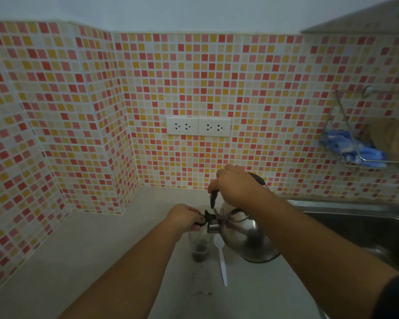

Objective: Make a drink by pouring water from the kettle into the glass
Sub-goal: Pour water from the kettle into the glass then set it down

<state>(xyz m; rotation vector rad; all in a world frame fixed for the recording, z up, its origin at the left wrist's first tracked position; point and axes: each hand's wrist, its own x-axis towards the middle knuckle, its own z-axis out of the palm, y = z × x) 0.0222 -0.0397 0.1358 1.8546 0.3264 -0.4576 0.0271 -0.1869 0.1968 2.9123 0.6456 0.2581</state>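
A shiny steel kettle (247,238) is tilted to the left, its spout over a clear glass (199,246) that stands on the counter with dark powder or liquid at its bottom. My right hand (235,187) grips the kettle's black top handle. My left hand (186,218) pinches the black spout cap, holding it lifted just above the glass rim. Whether water is flowing is unclear.
A white plastic spoon (222,261) lies on the pale counter (101,261) between glass and kettle. A steel sink (355,224) is at the right. A wire rack with a blue cloth (352,148) hangs on the tiled wall, and two sockets (198,126) sit at its middle.
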